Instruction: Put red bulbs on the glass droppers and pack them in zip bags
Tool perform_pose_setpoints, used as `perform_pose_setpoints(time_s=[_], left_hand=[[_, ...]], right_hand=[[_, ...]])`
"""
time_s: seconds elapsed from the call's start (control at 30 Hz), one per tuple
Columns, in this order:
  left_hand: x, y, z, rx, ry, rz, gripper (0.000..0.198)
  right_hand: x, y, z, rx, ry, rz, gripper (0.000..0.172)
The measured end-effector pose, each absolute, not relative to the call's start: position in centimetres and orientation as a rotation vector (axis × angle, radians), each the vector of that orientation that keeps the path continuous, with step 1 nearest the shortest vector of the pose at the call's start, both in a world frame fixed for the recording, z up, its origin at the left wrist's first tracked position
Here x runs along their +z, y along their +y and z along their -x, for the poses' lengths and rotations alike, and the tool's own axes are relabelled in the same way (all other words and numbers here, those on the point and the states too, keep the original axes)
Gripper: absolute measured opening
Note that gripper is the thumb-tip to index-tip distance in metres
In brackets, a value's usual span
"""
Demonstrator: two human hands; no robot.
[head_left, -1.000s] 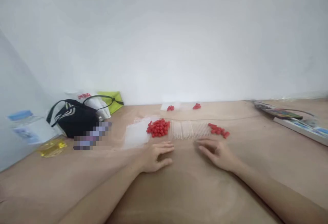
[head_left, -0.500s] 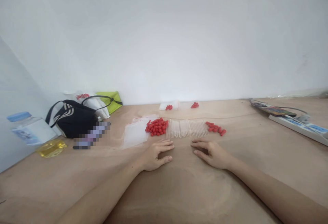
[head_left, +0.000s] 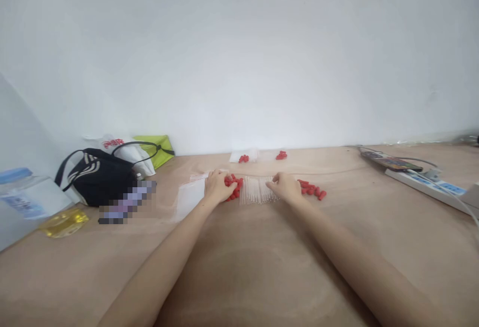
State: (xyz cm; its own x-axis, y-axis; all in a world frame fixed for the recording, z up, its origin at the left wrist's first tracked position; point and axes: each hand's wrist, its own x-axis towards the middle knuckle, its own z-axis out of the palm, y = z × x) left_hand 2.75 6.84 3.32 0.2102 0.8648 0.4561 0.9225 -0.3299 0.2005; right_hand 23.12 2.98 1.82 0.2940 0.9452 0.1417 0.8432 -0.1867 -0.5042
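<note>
My left hand (head_left: 217,186) reaches over the pile of small red pieces (head_left: 235,187), its thumb spread from the fingers. It covers part of the pile and the right edge of the clear plastic bags (head_left: 187,199); its fingertips are partly hidden. Over the right part of a row of thin pale sticks (head_left: 254,189) is my right hand (head_left: 283,186), thumb and forefinger apart. I see nothing held in it. Right of that hand lies a small group of red pieces (head_left: 312,190).
Two small clear bags, a left one (head_left: 234,156) and a right one (head_left: 268,154), lie by the wall with red pieces. At left stand a black bag (head_left: 101,177), a green bag (head_left: 160,152) and a bottle of yellow liquid (head_left: 63,223). A phone (head_left: 400,163) and power strip (head_left: 430,187) lie right.
Both hands have moved forward from the bare table, the left onto the red pile and the right over the sticks. The view has shifted slightly.
</note>
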Motion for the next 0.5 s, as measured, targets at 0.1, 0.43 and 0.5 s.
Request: perform_pose_setpoints(time_s=[0.1,0.43,0.5], left_hand=[[3.0,7.5,-3.2,-0.706,-1.776,2.368,0.018],[1.9,8.3,-5.4,-0.606,-1.799,2.338,0.019],[1.8,8.3,-5.6,-0.62,-1.785,2.333,0.018]], right_hand=[[1.7,3.9,-22.4,0.235,-1.563,2.188,0.033],[1.2,4.3,-22.8,0.27,-1.572,2.307,0.027],[1.3,4.4,-22.8,0.269,-1.579,2.304,0.027]])
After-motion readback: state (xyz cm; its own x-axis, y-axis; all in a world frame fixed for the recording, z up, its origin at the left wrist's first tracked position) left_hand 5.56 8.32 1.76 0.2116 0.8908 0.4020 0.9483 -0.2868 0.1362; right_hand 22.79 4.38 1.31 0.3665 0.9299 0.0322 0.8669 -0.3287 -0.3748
